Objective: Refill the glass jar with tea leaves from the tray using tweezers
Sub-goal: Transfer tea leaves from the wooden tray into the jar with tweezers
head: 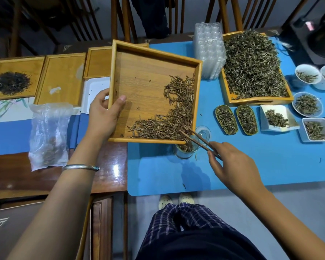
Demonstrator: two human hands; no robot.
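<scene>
My left hand grips the left rim of a wooden tray, holding it tilted above the blue mat. Brown tea leaves lie gathered along the tray's right and lower sides. The tray's lower right corner hangs over a small glass jar that holds some leaves. My right hand pinches dark wooden tweezers, whose tips reach into the leaves at that corner, just above the jar's mouth. A glass lid lies right behind the jar.
A large tray of green tea, stacked clear plastic containers, two leaf-filled scoops, white bowls and dishes crowd the right. Left: a plastic bag, empty trays, a tray of dark tea. Chairs stand behind.
</scene>
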